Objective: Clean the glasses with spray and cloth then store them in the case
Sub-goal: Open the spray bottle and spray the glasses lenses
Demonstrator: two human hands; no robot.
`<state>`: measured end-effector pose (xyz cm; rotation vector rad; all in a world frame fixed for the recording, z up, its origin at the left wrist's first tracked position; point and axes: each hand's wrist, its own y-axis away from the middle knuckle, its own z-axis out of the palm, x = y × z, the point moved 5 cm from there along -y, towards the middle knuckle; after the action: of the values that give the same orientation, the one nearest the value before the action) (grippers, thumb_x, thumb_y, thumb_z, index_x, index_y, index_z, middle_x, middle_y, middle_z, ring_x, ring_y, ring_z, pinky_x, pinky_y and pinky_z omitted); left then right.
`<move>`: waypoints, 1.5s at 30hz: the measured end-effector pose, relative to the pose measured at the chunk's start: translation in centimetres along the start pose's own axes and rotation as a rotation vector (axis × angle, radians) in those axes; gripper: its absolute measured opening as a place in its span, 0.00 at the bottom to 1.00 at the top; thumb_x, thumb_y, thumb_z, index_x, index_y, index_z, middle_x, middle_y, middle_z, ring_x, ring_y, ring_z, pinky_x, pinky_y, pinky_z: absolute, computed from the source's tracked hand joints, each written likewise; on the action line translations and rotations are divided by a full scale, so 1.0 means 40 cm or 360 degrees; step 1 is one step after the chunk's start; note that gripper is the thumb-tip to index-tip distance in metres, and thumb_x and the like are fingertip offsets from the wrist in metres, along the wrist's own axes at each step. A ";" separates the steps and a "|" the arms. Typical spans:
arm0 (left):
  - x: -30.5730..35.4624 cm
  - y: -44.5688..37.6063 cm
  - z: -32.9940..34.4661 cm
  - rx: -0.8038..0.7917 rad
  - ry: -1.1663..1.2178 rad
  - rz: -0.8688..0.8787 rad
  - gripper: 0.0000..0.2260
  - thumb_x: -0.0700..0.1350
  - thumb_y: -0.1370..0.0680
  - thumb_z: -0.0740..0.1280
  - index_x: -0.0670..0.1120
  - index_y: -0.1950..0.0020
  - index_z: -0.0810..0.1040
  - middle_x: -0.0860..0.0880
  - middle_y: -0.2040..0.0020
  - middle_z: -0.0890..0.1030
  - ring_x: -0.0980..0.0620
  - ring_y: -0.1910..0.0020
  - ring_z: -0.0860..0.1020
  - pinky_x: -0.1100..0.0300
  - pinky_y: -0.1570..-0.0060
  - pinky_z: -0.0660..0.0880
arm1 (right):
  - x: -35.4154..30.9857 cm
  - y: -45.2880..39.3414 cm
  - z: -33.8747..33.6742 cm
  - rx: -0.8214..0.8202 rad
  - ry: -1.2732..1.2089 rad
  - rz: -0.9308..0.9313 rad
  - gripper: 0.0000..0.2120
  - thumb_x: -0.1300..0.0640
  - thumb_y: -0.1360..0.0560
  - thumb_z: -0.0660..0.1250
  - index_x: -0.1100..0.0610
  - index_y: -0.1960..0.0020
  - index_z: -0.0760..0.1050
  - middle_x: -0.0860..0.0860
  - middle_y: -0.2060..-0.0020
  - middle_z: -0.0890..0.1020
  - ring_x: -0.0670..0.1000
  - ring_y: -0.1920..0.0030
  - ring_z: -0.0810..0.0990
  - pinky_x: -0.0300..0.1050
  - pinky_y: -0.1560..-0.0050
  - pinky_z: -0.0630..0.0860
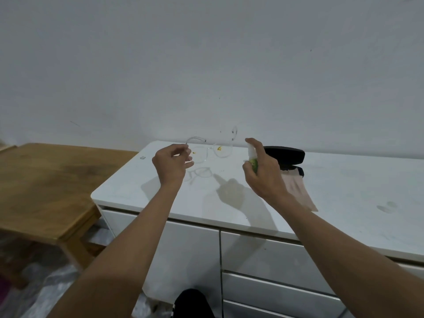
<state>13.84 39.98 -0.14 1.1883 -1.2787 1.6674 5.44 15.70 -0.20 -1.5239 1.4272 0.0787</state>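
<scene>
My left hand [172, 165] pinches the clear-framed glasses [215, 151] by one temple and holds them up above the white cabinet top [160, 203]. My right hand [263, 173] grips a small spray bottle [252, 159] with a white top and green label, its index finger on the nozzle, which points toward the glasses. Behind my right hand an open black glasses case [286, 154] lies on the cabinet top. A pale pink cloth [298, 191] spreads out of the case toward the front edge, partly hidden by my right wrist.
The cabinet stands against a grey-white wall [206, 65], with white drawers [263, 260] below. A low wooden table [46, 187] sits to the left. Crumpled plastic [46, 290] covers the floor at lower left. Smudges mark the cabinet top at the right.
</scene>
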 end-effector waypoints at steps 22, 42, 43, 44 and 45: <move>0.058 -0.002 0.015 0.0113 0.0014 0.0042 0.05 0.31 0.25 0.72 0.38 0.51 0.85 0.41 0.59 0.84 0.47 0.68 0.81 0.55 0.65 0.84 | -0.092 -0.045 0.048 0.0032 0.0310 -0.0207 0.20 0.49 0.14 0.56 0.48 0.23 0.64 0.48 0.62 0.80 0.54 0.64 0.73 0.49 0.64 0.70; 0.072 0.003 0.006 0.0088 0.0018 0.0054 0.06 0.32 0.26 0.74 0.38 0.50 0.86 0.43 0.60 0.84 0.49 0.69 0.82 0.58 0.67 0.83 | -0.123 -0.064 0.054 0.0008 0.0348 -0.0237 0.17 0.57 0.15 0.53 0.52 0.27 0.65 0.55 0.68 0.75 0.59 0.67 0.73 0.52 0.64 0.68; 0.072 0.003 0.005 0.0087 0.0017 0.0053 0.06 0.32 0.26 0.74 0.38 0.50 0.86 0.43 0.60 0.84 0.50 0.70 0.82 0.58 0.67 0.83 | -0.123 -0.065 0.056 0.0004 0.0342 -0.0238 0.17 0.57 0.15 0.53 0.52 0.27 0.65 0.55 0.69 0.75 0.59 0.67 0.73 0.53 0.65 0.69; 0.073 0.003 0.004 0.0086 0.0017 0.0053 0.06 0.32 0.26 0.74 0.38 0.50 0.86 0.43 0.60 0.84 0.50 0.70 0.82 0.59 0.67 0.83 | -0.123 -0.066 0.058 -0.0003 0.0333 -0.0233 0.17 0.57 0.15 0.53 0.52 0.27 0.65 0.55 0.69 0.75 0.59 0.67 0.73 0.54 0.65 0.70; 0.073 0.004 0.004 0.0084 0.0018 0.0053 0.06 0.32 0.26 0.74 0.38 0.50 0.86 0.43 0.60 0.84 0.51 0.70 0.82 0.59 0.67 0.83 | -0.123 -0.067 0.060 -0.0012 0.0326 -0.0225 0.17 0.58 0.15 0.53 0.52 0.27 0.65 0.55 0.70 0.74 0.60 0.68 0.73 0.55 0.64 0.71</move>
<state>12.79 39.81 2.60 1.1927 -1.2607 1.7395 7.39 20.26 3.32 -1.6723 1.4741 -0.1619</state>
